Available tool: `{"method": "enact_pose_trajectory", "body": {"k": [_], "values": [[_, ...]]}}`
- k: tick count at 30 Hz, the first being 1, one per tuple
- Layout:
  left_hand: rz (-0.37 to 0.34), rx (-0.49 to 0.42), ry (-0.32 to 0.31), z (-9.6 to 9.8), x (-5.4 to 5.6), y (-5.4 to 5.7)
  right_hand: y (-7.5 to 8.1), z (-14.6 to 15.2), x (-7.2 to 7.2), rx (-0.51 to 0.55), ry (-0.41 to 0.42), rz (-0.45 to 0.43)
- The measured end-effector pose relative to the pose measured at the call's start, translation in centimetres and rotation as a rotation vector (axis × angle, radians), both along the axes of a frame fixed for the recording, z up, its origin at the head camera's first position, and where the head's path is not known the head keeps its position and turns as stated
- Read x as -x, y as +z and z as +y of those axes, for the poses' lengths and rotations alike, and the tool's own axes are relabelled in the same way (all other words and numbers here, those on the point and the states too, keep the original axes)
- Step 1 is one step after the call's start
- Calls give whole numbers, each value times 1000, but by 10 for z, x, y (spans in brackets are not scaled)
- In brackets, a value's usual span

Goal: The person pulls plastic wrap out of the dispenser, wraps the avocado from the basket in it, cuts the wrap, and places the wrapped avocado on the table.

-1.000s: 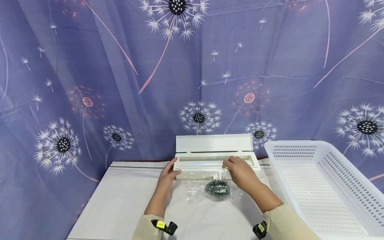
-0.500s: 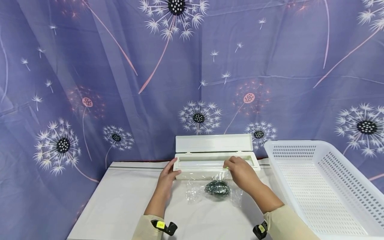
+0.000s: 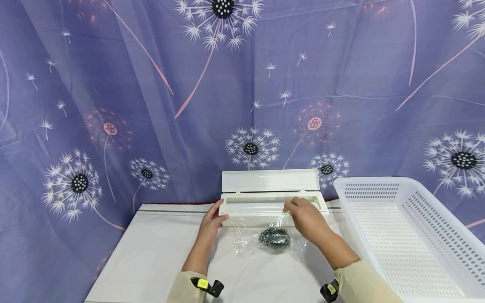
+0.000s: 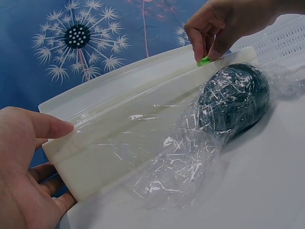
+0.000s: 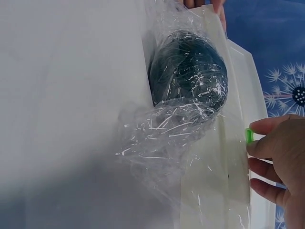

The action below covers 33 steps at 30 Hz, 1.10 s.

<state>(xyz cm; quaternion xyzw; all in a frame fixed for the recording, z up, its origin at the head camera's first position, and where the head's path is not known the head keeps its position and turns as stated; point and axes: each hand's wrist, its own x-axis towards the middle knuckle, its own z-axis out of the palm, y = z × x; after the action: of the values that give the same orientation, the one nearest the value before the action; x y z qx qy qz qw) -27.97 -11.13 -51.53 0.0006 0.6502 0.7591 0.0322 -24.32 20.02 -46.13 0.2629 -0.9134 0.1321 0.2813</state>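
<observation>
A white cling film dispenser stands at the back of the table with its lid raised, a film roll inside. My left hand grips its left end, thumb on the front top edge. At the front edge, right of the middle, my right hand pinches a small green slide cutter between thumb and forefinger. Before the box lies a dark green oval thing, wrapped in clear cling film. The film runs from it up the box front; what the oval thing is, I cannot tell.
A large white plastic basket with slotted walls stands on the right, near my right forearm. Behind the table hangs a purple curtain with dandelion prints. A white cloth covers the table.
My right hand has slid slightly to the right along the dispenser's front edge with the green slide cutter. My left hand and the wrapped thing have stayed in place.
</observation>
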Motion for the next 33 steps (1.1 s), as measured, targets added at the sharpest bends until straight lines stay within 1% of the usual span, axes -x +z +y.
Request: {"method": "enact_pose_trajectory", "body": {"k": [12, 17, 22, 28, 33], "values": [[-3, -10, 2, 0, 1, 0, 0, 2, -1, -5, -7, -11], [-7, -1, 8, 0, 0, 0, -1, 3, 0, -8, -7, 7], [-11, 4, 12, 1, -1, 1, -2, 3, -1, -16, -28, 15], [-7, -4, 11, 0, -1, 0, -6, 2, 3, 3, -35, 54], [-5, 2, 9, 1, -1, 1, -8, 1, 4, 17, -59, 59]]}}
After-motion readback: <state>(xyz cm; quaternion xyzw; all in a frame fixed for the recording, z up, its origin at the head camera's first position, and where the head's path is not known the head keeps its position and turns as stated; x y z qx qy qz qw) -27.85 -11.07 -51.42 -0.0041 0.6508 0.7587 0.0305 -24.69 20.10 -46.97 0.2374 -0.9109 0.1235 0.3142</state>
